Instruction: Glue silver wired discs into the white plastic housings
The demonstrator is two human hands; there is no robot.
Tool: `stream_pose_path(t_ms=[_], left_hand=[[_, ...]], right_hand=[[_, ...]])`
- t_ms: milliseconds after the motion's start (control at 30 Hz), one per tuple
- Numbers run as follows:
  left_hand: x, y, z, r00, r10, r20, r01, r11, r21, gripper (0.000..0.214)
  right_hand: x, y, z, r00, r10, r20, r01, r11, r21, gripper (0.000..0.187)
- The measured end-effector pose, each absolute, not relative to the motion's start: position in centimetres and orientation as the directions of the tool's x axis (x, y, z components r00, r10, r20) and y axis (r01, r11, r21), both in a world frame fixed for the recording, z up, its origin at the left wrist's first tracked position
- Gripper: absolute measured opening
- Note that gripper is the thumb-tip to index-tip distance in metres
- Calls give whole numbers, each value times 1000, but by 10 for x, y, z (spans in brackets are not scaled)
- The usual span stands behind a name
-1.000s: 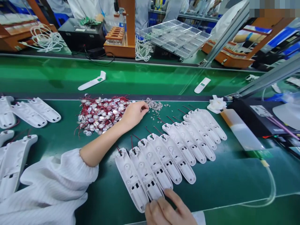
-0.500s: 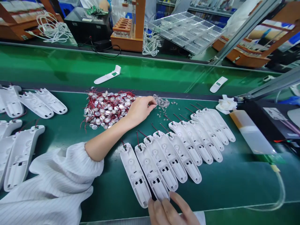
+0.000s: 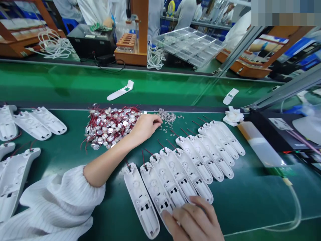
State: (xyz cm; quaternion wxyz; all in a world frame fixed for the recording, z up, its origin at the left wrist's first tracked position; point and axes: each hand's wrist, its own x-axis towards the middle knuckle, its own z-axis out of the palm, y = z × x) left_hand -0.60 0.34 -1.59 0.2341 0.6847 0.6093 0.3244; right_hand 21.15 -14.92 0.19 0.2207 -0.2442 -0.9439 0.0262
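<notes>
My left hand (image 3: 146,129) reaches forward between a heap of small round silver discs with red wires (image 3: 110,125) and a pile of tiny clear and metallic parts (image 3: 167,115). Its thumb and forefinger are pinched together at the pile's near left edge; whatever lies between them is too small to make out. White elongated plastic shells (image 3: 141,201), hollow side up, stand in a slanting row, with red and black wires at their far ends. My right hand (image 3: 193,217) lies over the near ends of several shells, fingers apart, covering part of them.
More white shells (image 3: 15,180) lie at the left. Two white covers (image 3: 120,91) rest on the green ledge behind. A crumpled white cloth (image 3: 233,116), a translucent box (image 3: 260,144) and a black device (image 3: 283,130) are at the right. Co-workers sit beyond the ledge.
My right hand has moved forward from the shells' near ends to farther over them. The left hand stays at the small parts, fingers still pinched. The whole view has shifted slightly.
</notes>
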Motion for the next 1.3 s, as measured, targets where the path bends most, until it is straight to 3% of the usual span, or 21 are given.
stream_pose_path(t_ms=[133,267,467,767,900,1033,1300], left_hand=[[-6,4,-12,27,992,121,602,-113,790,7],[-4,3,-6,20,998,64,489,-66,870,4],[0,-3,4,18,1000,20,348,-25,937,5],[4,-5,4,26,999,-28,253,21,967,9],[7,-7,2,49,998,-31,276,17,961,5],[9,-9,1,41,999,-15,353,0,935,3],[9,-10,-1,-21,1000,17,443,-6,896,8]], right_hand=[[206,-96,15,-569,653,500,532,756,-382,17],[191,-37,14,-411,822,394,572,569,-592,10],[160,-2,1,-341,872,351,631,489,-602,11],[155,-4,-1,-286,897,336,577,441,-688,12],[157,-3,-4,-290,900,326,544,435,-717,11],[158,-2,-7,-342,885,316,524,459,-717,25],[157,10,-16,-345,856,385,613,517,-598,26]])
